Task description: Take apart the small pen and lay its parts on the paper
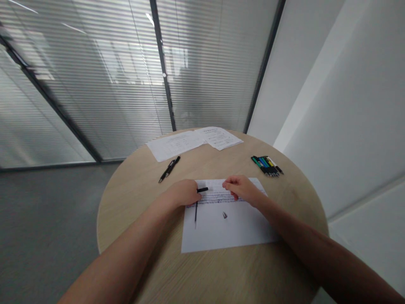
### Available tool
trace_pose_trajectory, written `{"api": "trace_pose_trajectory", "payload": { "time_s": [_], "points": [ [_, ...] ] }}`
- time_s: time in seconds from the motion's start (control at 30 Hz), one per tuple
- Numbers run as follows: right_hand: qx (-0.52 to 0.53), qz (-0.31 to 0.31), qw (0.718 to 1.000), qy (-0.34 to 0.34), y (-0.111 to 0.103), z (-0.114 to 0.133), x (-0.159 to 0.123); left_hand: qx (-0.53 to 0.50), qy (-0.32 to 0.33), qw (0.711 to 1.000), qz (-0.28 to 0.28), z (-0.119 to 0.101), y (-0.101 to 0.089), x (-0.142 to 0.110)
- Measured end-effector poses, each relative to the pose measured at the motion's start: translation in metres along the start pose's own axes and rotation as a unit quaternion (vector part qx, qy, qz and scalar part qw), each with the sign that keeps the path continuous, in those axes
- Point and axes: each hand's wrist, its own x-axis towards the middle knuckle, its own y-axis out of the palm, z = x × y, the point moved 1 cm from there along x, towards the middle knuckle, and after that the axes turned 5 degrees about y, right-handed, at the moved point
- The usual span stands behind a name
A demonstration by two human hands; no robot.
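In the head view, at the centre of the frame, the left hand point(183, 192) curls its fingers around a black pen barrel point(202, 190) whose end pokes out to the right. The right hand point(241, 187) rests with fingers pressed together on the printed sheet point(221, 230). A thin refill point(196, 213) and a small metal tip point(224, 215) lie loose on the sheet. Keeping these small parts on the paper would seem wise, since they roll. The printed lines are too blurred to read. Coloured pens point(267, 166) lie to the right.
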Motion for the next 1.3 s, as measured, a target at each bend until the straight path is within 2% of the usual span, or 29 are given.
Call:
{"api": "trace_pose_trajectory", "payload": {
  "time_s": [0.23, 0.6, 0.73, 0.83, 1.17, 1.3],
  "points": [
    [-0.003, 0.005, 0.999, 0.033, -0.001, -0.004, 0.003, -0.011, 0.001, 1.0, -0.002, 0.001, 0.001, 0.002],
    [-0.013, 0.009, 1.0, 0.022, -0.001, -0.007, 0.004, -0.02, -0.014, 1.0, 0.008, 0.003, 0.0, 0.003],
    [-0.009, 0.015, 1.0, 0.015, -0.001, -0.009, 0.005, -0.006, -0.032, 0.999, -0.041, 0.011, 0.001, 0.007],
    [-0.017, 0.022, 1.0, -0.001, 0.0, -0.011, 0.005, 0.003, -0.038, 0.997, -0.068, 0.017, 0.003, 0.01],
    [-0.076, 0.034, 0.99, -0.115, 0.006, 0.001, -0.005, -0.004, -0.024, 0.998, -0.066, 0.021, 0.007, 0.013],
    [-0.101, 0.04, 0.986, -0.125, 0.007, 0.004, -0.011, 0.0, -0.022, 0.997, -0.072, 0.021, 0.008, 0.014]
  ]
}}
